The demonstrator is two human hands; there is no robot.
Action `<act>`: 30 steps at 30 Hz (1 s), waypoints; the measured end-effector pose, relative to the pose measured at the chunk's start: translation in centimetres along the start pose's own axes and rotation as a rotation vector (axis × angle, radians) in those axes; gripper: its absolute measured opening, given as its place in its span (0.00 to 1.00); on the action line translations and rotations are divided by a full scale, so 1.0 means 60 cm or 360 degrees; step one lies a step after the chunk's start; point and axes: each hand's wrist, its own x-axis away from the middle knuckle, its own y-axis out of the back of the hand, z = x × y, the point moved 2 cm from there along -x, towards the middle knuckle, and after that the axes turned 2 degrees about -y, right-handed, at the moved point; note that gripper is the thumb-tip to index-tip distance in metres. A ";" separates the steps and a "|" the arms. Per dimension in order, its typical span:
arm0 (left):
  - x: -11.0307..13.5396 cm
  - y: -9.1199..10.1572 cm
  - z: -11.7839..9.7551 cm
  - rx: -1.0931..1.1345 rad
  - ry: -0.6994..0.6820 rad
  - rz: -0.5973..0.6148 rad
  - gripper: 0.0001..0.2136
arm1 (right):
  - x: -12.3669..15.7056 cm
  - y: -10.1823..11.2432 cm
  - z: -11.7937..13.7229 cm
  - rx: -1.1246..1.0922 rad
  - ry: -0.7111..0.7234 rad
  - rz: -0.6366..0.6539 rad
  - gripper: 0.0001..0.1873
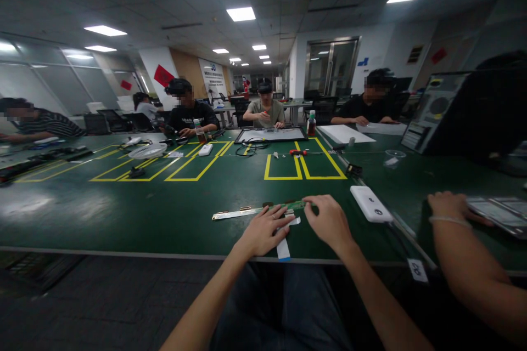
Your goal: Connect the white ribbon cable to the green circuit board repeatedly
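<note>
A long, thin circuit board strip (231, 214) lies on the green table near its front edge, pale at its left part and green at its right part. My left hand (263, 230) rests flat across its middle, fingers spread. At the strip's right end, my right hand (328, 221) pinches with thumb and forefinger at the board's edge. A white ribbon cable (282, 248) with a blue tip comes out from under my left hand towards the table edge. Another white cable end (295, 221) shows by my left fingertips. My left fingers and palm hide part of the board and cable.
A white power bank (368, 204) with a black cable lies to the right. Beyond it, a neighbour's arm (465, 247) reaches to a metal-framed device (500, 214). Further back are a red screwdriver (298, 152), yellow tape outlines, a computer case (436, 109) and several seated people.
</note>
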 end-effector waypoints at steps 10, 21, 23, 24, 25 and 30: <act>0.006 -0.023 0.041 -0.0156 0.0506 -0.0191 0.23 | -0.169 -0.060 -0.109 0.0259 -0.0392 0.0546 0.14; 0.072 0.019 0.147 -0.0301 0.0762 -0.0082 0.25 | -0.161 -0.094 -0.138 0.0249 -0.0516 0.0482 0.14; 0.113 0.043 0.192 -0.0326 0.0909 -0.0009 0.26 | -0.161 -0.093 -0.142 0.0239 -0.0521 0.0472 0.14; 0.138 0.057 0.215 -0.0350 0.0984 0.0013 0.27 | -0.162 -0.094 -0.144 0.0232 -0.0518 0.0468 0.14; 0.165 0.071 0.240 -0.0388 0.1068 0.0016 0.27 | -0.162 -0.094 -0.145 0.0225 -0.0513 0.0464 0.14; 0.316 0.146 0.345 -0.0574 0.1622 -0.0005 0.26 | -0.161 -0.100 -0.149 0.0204 -0.0491 0.0452 0.14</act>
